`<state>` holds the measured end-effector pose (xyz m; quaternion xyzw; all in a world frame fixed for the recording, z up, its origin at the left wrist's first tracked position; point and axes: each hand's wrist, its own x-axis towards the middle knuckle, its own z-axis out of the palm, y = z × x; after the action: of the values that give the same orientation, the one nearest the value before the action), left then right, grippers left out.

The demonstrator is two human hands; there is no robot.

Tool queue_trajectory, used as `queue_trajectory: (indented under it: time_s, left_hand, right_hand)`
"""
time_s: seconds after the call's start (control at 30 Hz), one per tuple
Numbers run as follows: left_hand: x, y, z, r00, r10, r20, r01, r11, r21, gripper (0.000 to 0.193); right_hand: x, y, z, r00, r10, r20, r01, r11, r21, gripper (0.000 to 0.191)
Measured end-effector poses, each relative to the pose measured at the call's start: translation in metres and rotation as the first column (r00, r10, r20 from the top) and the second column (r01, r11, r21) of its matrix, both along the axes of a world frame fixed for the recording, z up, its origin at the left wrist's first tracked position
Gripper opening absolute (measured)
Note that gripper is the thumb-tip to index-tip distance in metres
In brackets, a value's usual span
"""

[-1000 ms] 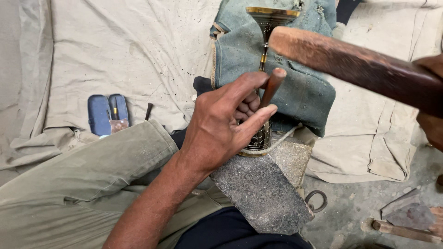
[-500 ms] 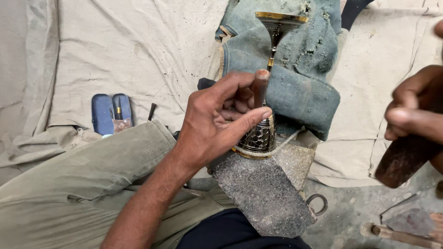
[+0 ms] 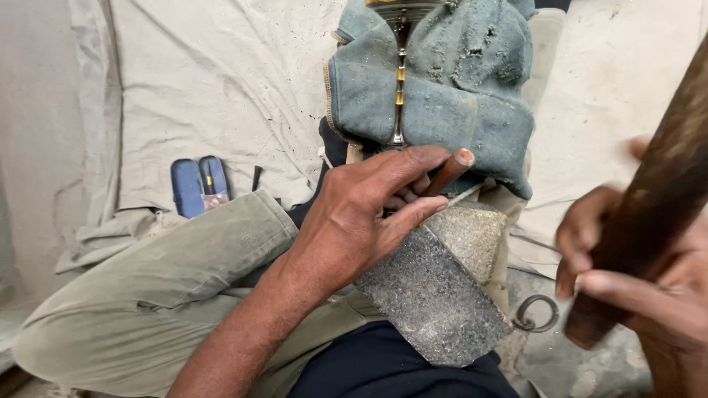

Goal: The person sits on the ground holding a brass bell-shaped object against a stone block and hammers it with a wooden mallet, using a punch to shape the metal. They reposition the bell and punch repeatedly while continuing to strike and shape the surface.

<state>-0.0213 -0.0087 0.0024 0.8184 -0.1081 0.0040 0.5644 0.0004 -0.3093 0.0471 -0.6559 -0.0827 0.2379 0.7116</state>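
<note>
My left hand (image 3: 361, 221) pinches a short brown punch (image 3: 448, 171) between thumb and fingers, its tip held down over a grey stone block (image 3: 442, 295) on my lap. A slim ornate metal stem (image 3: 399, 81) runs up from under my fingers, lying on folded blue-green cloth (image 3: 457, 96). My right hand (image 3: 641, 280) at the right edge grips a thick brown wooden hammer handle (image 3: 656, 199), raised and blurred, well right of the punch. The metal piece's lower end is hidden by my left hand.
My knee in olive trousers (image 3: 162, 295) crosses the lower left. A blue case with small tools (image 3: 199, 184) lies on the beige canvas sheet (image 3: 206, 88) at left. A small metal ring (image 3: 537, 313) rests on the ground by the stone block.
The hammer has swung from above the punch to low at the right, then risen again there. My left hand has stayed on the punch; the view has moved closer.
</note>
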Motion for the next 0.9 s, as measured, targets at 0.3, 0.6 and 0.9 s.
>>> queue_trajectory:
  time_s: [0.3,0.6,0.9]
  left_hand:
    - [0.033,0.006,0.019,0.958,-0.287,0.004,0.272,0.911,0.309,0.037]
    - [0.034,0.006,0.025,0.924,-0.382,0.011,0.349,0.854,0.386,0.047]
    - [0.034,0.009,0.021,0.92,-0.388,-0.051,0.377,0.843,0.383,0.05]
  right_hand:
    - [-0.037,-0.033,-0.038,0.997,-0.062,0.04,0.074,0.861,-0.503,0.043]
    - [-0.042,-0.03,-0.042,0.98,0.17,0.107,0.012,0.482,-0.876,0.037]
    - [-0.059,-0.04,-0.05,0.988,-0.027,0.151,0.133,0.637,-0.76,0.019]
